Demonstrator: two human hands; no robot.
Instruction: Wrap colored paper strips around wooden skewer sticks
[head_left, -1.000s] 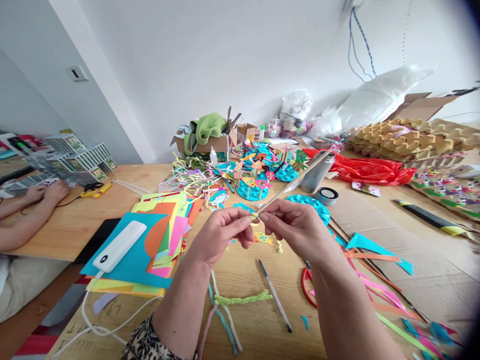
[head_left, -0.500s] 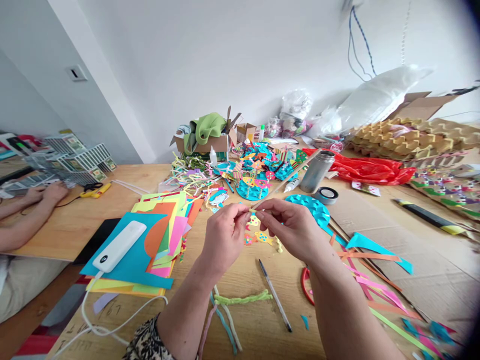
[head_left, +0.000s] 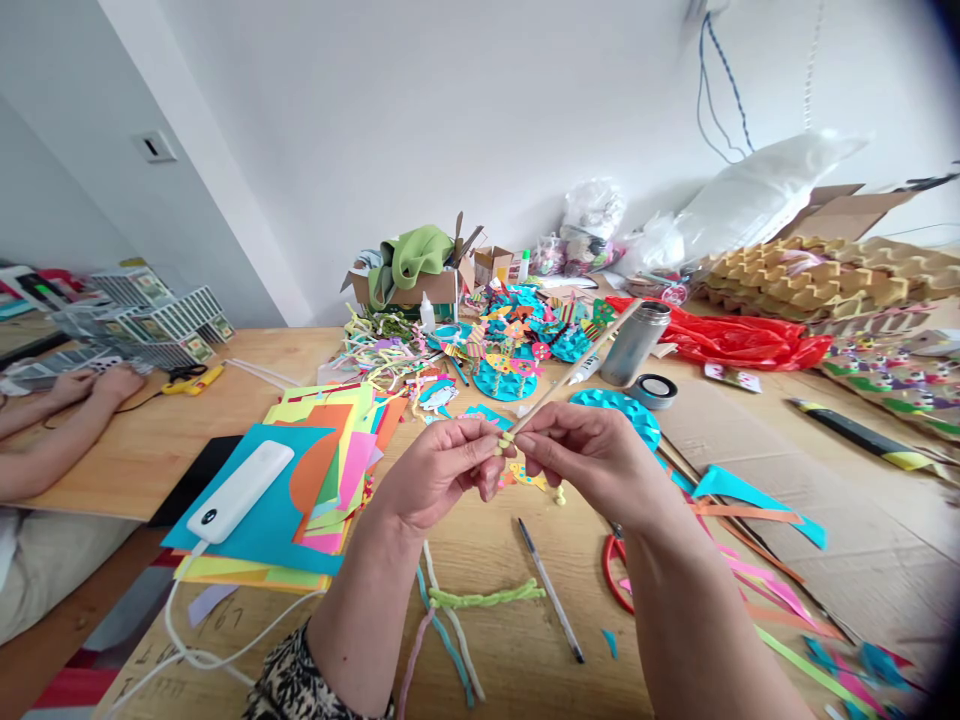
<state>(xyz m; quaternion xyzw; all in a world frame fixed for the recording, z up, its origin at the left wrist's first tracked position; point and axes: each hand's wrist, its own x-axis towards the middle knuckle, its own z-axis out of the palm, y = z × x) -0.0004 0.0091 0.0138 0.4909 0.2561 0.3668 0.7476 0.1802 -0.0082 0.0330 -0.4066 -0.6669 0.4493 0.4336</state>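
My left hand (head_left: 454,470) is closed in a pinch on a short piece of pale yellow yarn (head_left: 506,439), bunched at the lower end of a thin wooden stick (head_left: 574,370). My right hand (head_left: 581,455) pinches beside the yarn, at the stick's lower end; its fingers partly hide the contact. The stick slants up and away to the right. Below the hands lie a pen (head_left: 551,595) and a green braided yarn piece (head_left: 487,597) with pink, blue and white strands. Yellow paper fish cutouts (head_left: 529,477) lie just behind the hands.
Coloured paper sheets with a white power bank (head_left: 240,490) lie at left. Red-handled scissors (head_left: 616,575) rest by my right forearm. A metal bottle (head_left: 636,345), blue egg-tray pieces (head_left: 615,415), paper strips and a cutter (head_left: 862,433) are at right. Another person's hands (head_left: 112,385) are far left.
Both hands have come slightly lower and tilted, showing more of the stick and the bunched yellow yarn. My left hand has shifted a little left, its fingers more spread below the pinch.
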